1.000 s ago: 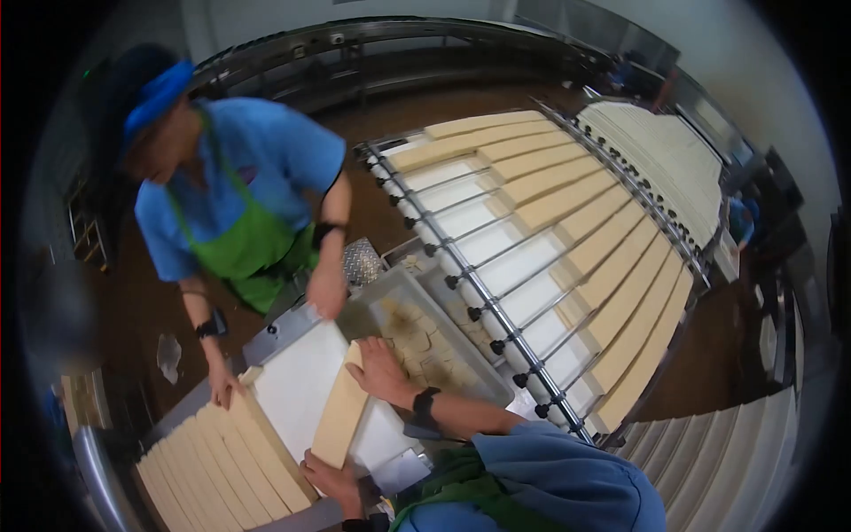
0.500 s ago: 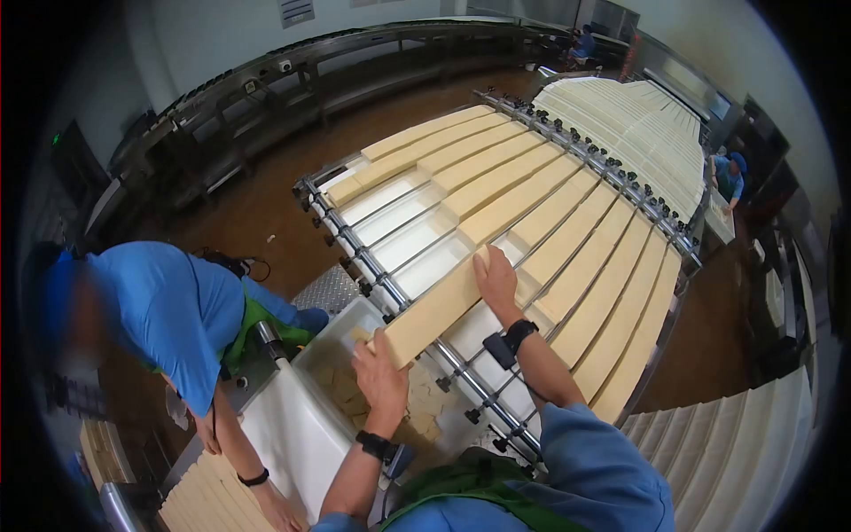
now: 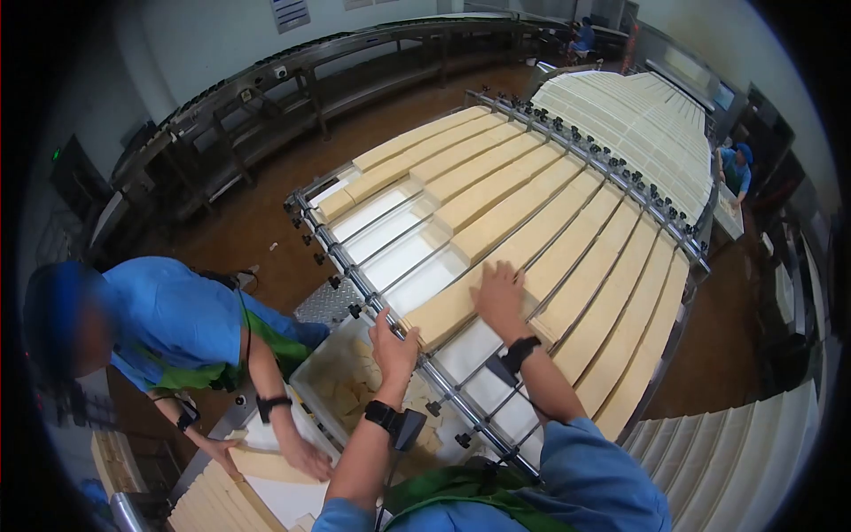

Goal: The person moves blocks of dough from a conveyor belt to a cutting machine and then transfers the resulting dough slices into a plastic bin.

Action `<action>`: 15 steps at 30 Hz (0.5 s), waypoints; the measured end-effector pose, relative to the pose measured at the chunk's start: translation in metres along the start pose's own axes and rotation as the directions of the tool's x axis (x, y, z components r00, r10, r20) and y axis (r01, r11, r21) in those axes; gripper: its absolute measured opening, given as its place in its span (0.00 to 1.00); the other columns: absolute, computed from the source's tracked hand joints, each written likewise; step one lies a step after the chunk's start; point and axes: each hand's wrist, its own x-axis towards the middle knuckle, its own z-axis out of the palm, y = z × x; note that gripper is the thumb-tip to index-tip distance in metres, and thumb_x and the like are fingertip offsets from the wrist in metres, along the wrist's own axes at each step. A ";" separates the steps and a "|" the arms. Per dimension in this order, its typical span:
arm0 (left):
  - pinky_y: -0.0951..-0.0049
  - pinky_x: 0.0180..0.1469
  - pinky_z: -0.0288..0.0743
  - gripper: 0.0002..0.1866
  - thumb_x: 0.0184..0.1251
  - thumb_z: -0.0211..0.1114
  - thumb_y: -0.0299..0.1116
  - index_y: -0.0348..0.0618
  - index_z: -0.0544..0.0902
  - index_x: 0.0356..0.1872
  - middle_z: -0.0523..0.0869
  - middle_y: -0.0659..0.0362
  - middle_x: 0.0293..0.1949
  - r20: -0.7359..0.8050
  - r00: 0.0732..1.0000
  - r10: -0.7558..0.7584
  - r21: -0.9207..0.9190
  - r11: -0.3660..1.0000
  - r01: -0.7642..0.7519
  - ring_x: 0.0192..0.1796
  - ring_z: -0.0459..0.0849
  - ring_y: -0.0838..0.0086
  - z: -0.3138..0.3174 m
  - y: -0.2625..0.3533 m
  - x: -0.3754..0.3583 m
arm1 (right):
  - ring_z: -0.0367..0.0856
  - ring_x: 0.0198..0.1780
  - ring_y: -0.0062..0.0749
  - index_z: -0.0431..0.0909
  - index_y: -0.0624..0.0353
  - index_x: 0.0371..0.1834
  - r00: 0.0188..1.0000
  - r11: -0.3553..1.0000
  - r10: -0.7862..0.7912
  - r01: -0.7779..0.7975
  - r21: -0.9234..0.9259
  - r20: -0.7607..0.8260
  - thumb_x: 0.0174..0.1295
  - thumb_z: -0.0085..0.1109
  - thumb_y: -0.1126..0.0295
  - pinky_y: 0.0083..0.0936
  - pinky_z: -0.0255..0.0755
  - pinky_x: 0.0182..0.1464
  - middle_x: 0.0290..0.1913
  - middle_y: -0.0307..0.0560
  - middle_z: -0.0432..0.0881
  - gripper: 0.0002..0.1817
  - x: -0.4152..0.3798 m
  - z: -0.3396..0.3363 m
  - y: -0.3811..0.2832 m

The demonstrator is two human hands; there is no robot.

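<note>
A long beige strip (image 3: 448,312), which looks like a stack of thin sheets, lies between the metal rods of the rack. My left hand (image 3: 395,350) is at its near end, by the tubular front rail (image 3: 461,372), with thumb and fingers apart and touching the end. Flat on the strip's top, farther along, rests my right hand (image 3: 502,300), open with fingers spread. More beige strips (image 3: 523,191) fill the neighbouring lanes. White surface (image 3: 412,277) shows in lanes on either side of my strip.
A bin (image 3: 350,386) of beige scraps stands below the rail. To the left, a co-worker (image 3: 177,310) in blue handles a beige strip beside a pile (image 3: 213,501). Pale ridged stacks (image 3: 736,452) are at right. Another person (image 3: 734,168) works farther back.
The strip, held tilted above the rack before, now lies down in its lane. My right hand has flattened onto it. The co-worker has lifted a strip with both hands.
</note>
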 end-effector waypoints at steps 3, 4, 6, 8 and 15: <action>0.58 0.59 0.79 0.35 0.58 0.71 0.30 0.49 0.74 0.71 0.82 0.49 0.54 0.004 0.999 -0.039 -0.117 0.992 0.039 0.57 0.84 0.54 0.011 -0.006 -0.004 | 0.63 0.77 0.62 0.68 0.61 0.76 0.975 0.957 -0.192 0.211 0.201 -0.112 0.68 0.63 0.48 0.66 0.49 0.77 0.72 0.65 0.70 0.39 -0.028 0.009 -0.032; 0.58 0.59 0.79 0.35 0.58 0.71 0.30 0.49 0.74 0.71 0.82 0.49 0.54 -0.002 0.998 -0.067 -0.116 0.991 0.066 0.57 0.84 0.54 0.015 -0.010 -0.006 | 0.60 0.79 0.62 0.67 0.57 0.78 0.967 0.871 -0.247 0.250 0.423 -0.063 0.70 0.61 0.49 0.68 0.47 0.77 0.75 0.65 0.68 0.38 -0.042 -0.002 -0.047; 0.60 0.58 0.80 0.32 0.55 0.69 0.26 0.47 0.78 0.66 0.83 0.49 0.54 0.010 0.997 -0.078 -0.195 0.978 0.078 0.55 0.85 0.54 0.023 -0.019 0.001 | 0.56 0.81 0.62 0.66 0.54 0.80 0.937 0.723 -0.349 0.277 0.633 -0.011 0.71 0.59 0.50 0.69 0.45 0.78 0.78 0.65 0.65 0.37 -0.055 0.001 -0.064; 0.60 0.57 0.80 0.31 0.54 0.69 0.25 0.47 0.80 0.64 0.84 0.49 0.54 0.033 0.995 -0.092 -0.277 0.956 0.097 0.54 0.85 0.54 0.035 -0.040 0.013 | 0.52 0.84 0.60 0.64 0.45 0.82 0.937 0.857 -0.351 0.321 0.403 0.000 0.73 0.57 0.52 0.73 0.41 0.78 0.82 0.61 0.61 0.35 -0.059 0.029 -0.070; 0.59 0.61 0.79 0.27 0.59 0.67 0.21 0.41 0.79 0.64 0.80 0.45 0.60 -0.132 0.979 -0.153 -0.584 0.810 0.048 0.58 0.85 0.51 -0.012 -0.047 -0.028 | 0.47 0.86 0.57 0.61 0.42 0.85 0.939 0.922 -0.340 0.320 0.220 0.060 0.72 0.59 0.53 0.79 0.36 0.77 0.84 0.55 0.57 0.38 -0.051 0.016 -0.060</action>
